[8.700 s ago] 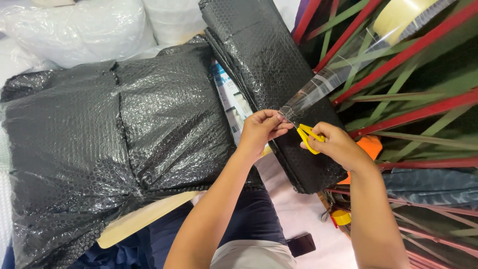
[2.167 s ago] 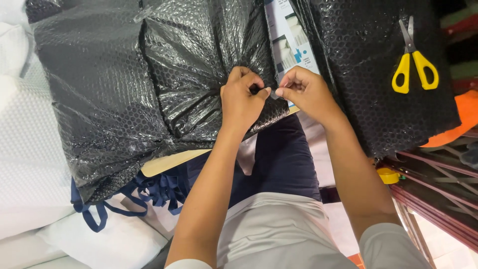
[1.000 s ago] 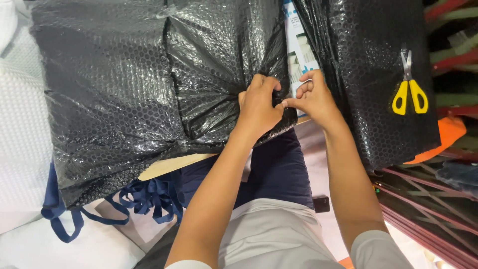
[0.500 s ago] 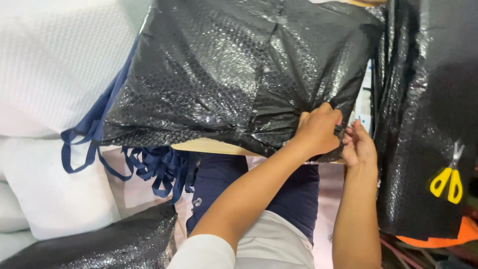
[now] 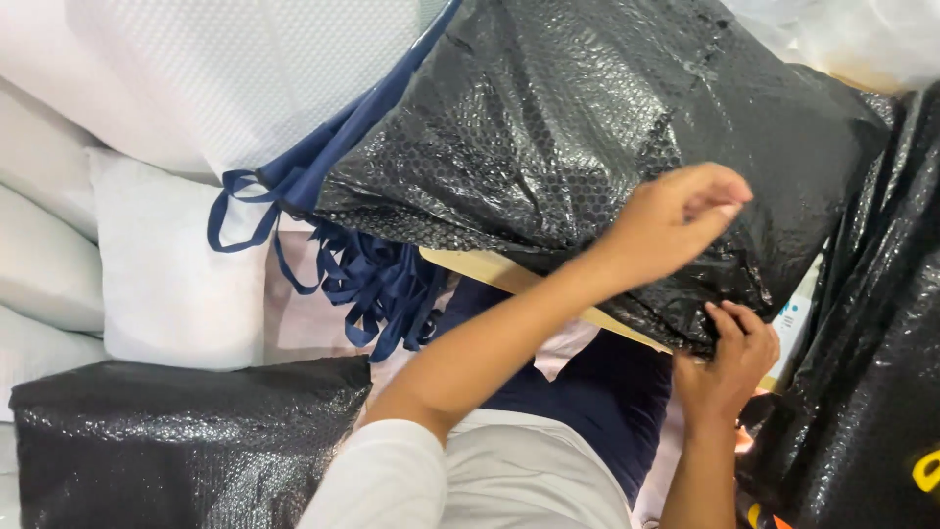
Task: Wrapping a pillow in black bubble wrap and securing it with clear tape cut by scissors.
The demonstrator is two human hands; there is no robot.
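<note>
A person in a white top and dark trousers, seen from above, works on a large parcel wrapped in black bubble film (image 5: 587, 147) that rests across the lap and a pale wooden board (image 5: 490, 274). The right hand (image 5: 727, 358), nearer the body, presses its fingers flat against the parcel's near right edge, gripping nothing that can be made out. The left hand (image 5: 671, 220) lies just beyond it on the same corner, fingers curled with thumb and fingertips drawn together; whether they pinch a fold of film or a strip of tape cannot be told. The parcel stretches up and to the left from both hands, its long axis running from near right to far left, so the bulk of it lies away from the grip and the left hand sits closer to its middle. A bundle of dark blue straps (image 5: 362, 274) hangs from under the parcel's left end. Another black-wrapped bundle (image 5: 186, 441) sits at near left, a third (image 5: 871, 372) stands at the right edge, and white padded cushions (image 5: 166, 284) are stacked at far left.
</note>
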